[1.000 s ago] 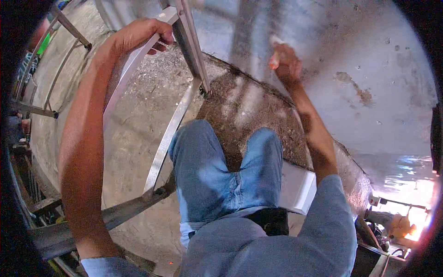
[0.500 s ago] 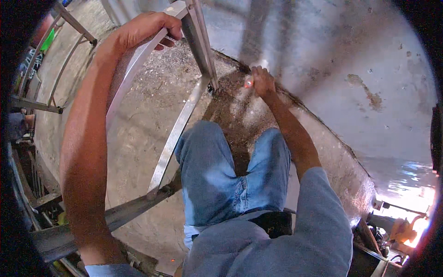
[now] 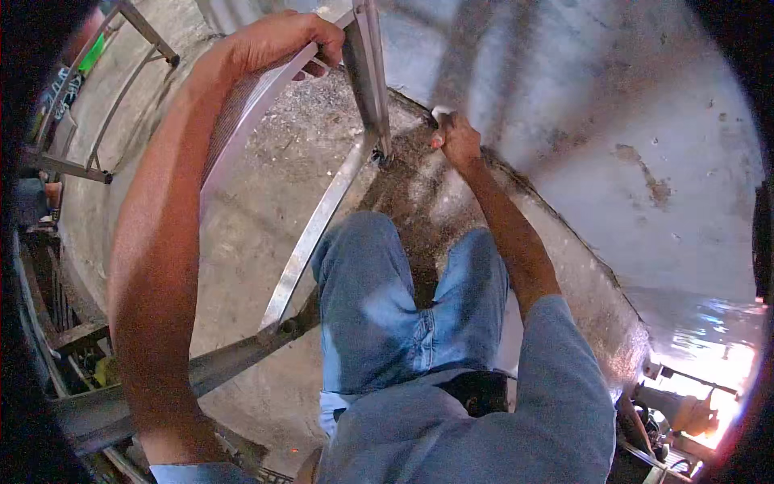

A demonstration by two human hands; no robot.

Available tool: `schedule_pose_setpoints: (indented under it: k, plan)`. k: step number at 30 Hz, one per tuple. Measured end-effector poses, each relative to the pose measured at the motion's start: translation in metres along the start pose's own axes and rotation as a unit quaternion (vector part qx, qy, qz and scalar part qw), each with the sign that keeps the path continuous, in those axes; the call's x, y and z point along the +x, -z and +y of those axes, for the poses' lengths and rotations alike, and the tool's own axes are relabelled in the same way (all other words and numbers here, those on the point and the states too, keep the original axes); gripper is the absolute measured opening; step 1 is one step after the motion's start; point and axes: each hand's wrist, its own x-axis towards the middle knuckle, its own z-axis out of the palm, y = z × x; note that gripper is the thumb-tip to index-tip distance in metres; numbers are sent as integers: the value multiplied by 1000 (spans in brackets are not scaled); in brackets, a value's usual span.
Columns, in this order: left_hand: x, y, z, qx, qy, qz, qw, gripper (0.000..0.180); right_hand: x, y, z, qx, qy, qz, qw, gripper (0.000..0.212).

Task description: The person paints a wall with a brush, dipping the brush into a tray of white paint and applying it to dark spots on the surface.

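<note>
Left fingers [image 3: 310, 36] curled over the metal frame's top rail [image 3: 266, 85], right fingers [image 3: 451, 137] clenched round a pale tool [image 3: 442, 113] against the wall [image 3: 580, 121]

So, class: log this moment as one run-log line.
left hand: grips metal frame | right hand: holds small pale tool at wall base | stance: over concrete floor

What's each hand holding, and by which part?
Left hand grips the metal frame at its top corner; right hand closes around a small pale object, kind unclear.
</note>
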Motion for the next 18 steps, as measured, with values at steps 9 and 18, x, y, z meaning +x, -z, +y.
schedule_pose_setpoints:
  k: [9,18]
  plan:
    - [-10,-2,-5,-18,13,17,1000,29,35,77,-52,208,-92,-111,967,25]
    - [-14,4,-10,5,-50,-3,999,32,51,61,-34,-12,90,-3,996,24]
